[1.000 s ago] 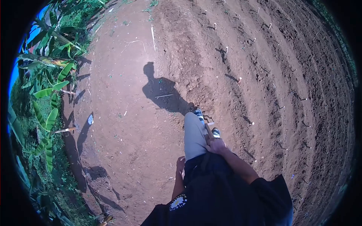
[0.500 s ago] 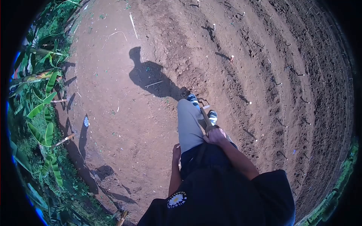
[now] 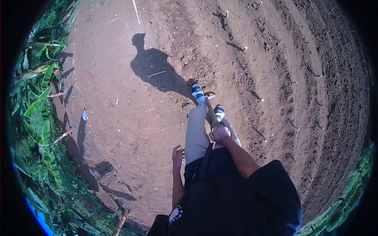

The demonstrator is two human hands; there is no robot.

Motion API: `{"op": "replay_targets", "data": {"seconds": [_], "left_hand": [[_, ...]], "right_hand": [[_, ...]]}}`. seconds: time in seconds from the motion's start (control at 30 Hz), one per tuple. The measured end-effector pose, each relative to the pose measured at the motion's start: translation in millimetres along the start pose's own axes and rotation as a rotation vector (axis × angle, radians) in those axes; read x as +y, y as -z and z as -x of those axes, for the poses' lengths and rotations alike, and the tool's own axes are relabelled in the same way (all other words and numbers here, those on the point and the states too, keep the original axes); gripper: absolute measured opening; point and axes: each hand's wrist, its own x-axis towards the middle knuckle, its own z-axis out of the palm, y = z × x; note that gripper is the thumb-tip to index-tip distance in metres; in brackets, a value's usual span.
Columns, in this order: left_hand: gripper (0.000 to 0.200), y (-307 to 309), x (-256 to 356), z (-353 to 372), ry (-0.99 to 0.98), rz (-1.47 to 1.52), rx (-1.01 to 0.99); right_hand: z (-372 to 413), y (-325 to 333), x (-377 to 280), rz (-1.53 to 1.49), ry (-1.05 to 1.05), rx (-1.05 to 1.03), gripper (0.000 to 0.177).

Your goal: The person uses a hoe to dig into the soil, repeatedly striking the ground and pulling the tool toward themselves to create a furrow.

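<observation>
My right hand (image 3: 220,134) is wrapped round the wooden handle (image 3: 212,112) of what looks like a hoe. Its small metal head (image 3: 211,95) rests low by my feet, partly hidden by the handle and shoe. My left hand (image 3: 178,156) hangs free beside my thigh, fingers apart and holding nothing. Striped footwear (image 3: 197,92) shows on my left foot, stepped forward, and the same kind (image 3: 220,113) on my right foot, a little behind.
Tilled soil (image 3: 283,98) with rows of short stakes (image 3: 262,100) lies to the right. Smoother bare earth (image 3: 130,118) spreads left, edged by banana plants (image 3: 43,129). My shadow (image 3: 151,65) falls ahead, across a thin stick (image 3: 156,74). A cut stump (image 3: 122,222) stands at lower left.
My left hand has swung out from my thigh, and its fingers now show apart. My right hand still grips the handle. The view has tilted and shifted slightly.
</observation>
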Motion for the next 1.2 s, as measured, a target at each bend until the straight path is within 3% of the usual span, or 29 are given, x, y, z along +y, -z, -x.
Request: {"op": "replay_targets", "data": {"seconds": [0.07, 0.2, 0.27, 0.3, 0.4, 0.6, 0.67, 0.8, 0.87, 0.97, 1.17, 1.2], "left_hand": [[0.029, 0.4, -28.4, 28.3, -0.084, -0.110, -0.007], [0.030, -0.8, -119.4, 54.1, -0.001, -0.021, 0.046], [0.031, -8.8, -148.7, 65.6, -0.119, -0.256, 0.070], [0.032, -6.6, -161.0, 68.8, 0.049, -0.314, -0.004], [0.032, -5.2, -208.0, 72.2, -0.008, -0.278, -0.053], [0.031, -0.5, -182.0, 83.6, 0.057, -0.183, -0.096], [0.031, 0.3, -181.7, 95.4, -0.171, -0.094, -0.021], [0.031, -5.9, -219.3, 128.5, -0.164, 0.096, 0.042], [0.028, -10.2, -259.6, 145.7, -0.127, 0.103, 0.061], [0.027, -18.2, -333.0, 163.5, 0.015, 0.097, 0.063], [0.028, -48.1, -446.3, 189.1, 0.111, -0.016, 0.017], [0.027, -53.6, -454.3, 193.6, 0.207, 0.021, 0.005]], "right_hand": [[5.8, -5.6, -4.5, -0.035, -0.036, -0.026, 0.039], [3.5, 7.1, -3.7, -0.038, -0.088, -0.091, 0.038], [2.2, 4.5, 1.7, -0.021, -0.024, -0.169, 0.037], [1.5, -1.8, 3.0, 0.011, -0.015, -0.129, 0.038], [5.3, -0.1, 1.0, 0.018, -0.016, -0.114, 0.039], [11.4, -3.6, 1.3, 0.013, -0.042, -0.013, 0.043], [15.3, -10.8, 1.2, -0.022, -0.021, 0.101, 0.042], [11.6, -33.2, 1.6, 0.164, -0.051, 0.248, 0.038], [17.5, -46.9, 4.6, 0.205, -0.046, 0.287, 0.037], [23.6, -78.5, 17.2, 0.213, 0.073, 0.635, 0.033], [76.0, -124.9, 20.1, 0.074, 0.218, 0.745, 0.020], [81.6, -142.9, 24.8, 0.067, 0.228, 0.756, 0.018]]}}
